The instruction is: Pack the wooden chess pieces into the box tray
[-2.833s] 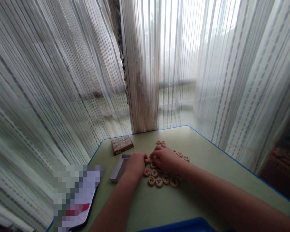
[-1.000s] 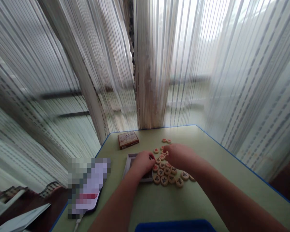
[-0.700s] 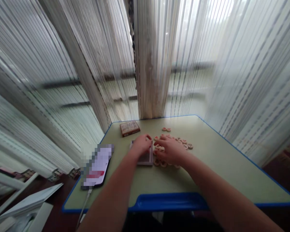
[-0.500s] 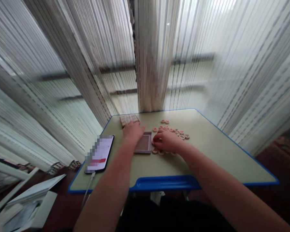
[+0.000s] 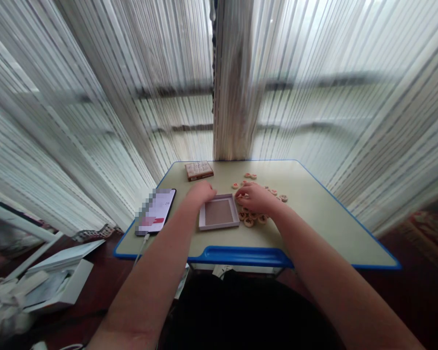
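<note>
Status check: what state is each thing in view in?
Tray: open side up, flat
Pieces: loose, beside the tray
Printed box: flat, printed side up
Phone: screen lit, cable plugged in
White box: open, on floor
Curtains: drawn
Left hand: at tray's far-left corner, grip unclear
Right hand: over pieces, grip unclear

On the tabletop (image 5: 314, 236), the box tray (image 5: 219, 227) lies between the left grip (image 5: 203, 191) and the right grip (image 5: 254, 196), reaching nearer the body. Xiangqi pieces (image 5: 248, 222) lie under and around the right grip, two farther beyond it. Behind the left grip lies a flat box (image 5: 199, 169); leftward, a smartphone (image 5: 162, 209). Curtains (image 5: 235, 116) hang beyond both grips.
</note>
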`<state>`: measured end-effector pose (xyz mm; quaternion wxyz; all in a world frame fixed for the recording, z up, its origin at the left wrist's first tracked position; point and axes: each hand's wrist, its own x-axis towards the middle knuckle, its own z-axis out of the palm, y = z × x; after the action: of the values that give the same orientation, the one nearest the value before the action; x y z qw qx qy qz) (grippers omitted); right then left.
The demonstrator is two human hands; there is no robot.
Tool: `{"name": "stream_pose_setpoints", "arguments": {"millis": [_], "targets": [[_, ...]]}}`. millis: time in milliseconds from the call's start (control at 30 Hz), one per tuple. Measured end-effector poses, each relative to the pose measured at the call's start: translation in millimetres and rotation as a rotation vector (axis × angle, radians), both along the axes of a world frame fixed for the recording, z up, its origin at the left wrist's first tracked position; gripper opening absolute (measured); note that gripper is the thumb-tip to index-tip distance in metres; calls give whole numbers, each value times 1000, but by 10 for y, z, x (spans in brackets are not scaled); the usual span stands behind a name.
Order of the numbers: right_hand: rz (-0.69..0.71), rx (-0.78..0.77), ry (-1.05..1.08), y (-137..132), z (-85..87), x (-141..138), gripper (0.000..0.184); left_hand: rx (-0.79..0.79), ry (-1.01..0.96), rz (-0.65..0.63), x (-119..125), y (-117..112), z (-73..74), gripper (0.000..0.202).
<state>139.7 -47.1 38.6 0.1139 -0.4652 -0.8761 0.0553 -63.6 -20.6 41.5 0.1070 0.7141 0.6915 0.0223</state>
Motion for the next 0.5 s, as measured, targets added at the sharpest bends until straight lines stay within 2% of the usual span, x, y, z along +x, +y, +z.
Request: {"name": "stream_pose_setpoints", "arguments": {"millis": [133, 200, 267, 367, 500], "targets": [[7, -5, -24, -11, 3, -22, 27, 92, -164, -45, -105, -50, -75, 38], [11, -7, -27, -5, -9, -33, 25, 166, -377, -99, -142, -88, -147, 42], [11, -6, -22, 7, -23, -42, 25, 223, -539, -101, -159, -117, -220, 43], [-4, -7, -10, 23, -41, -46, 27, 181, -675, -128, -162, -121, -287, 36], [-28, -13, 2, 16, -44, -49, 26, 40, -700, -216, -197, -90, -290, 28]]}}
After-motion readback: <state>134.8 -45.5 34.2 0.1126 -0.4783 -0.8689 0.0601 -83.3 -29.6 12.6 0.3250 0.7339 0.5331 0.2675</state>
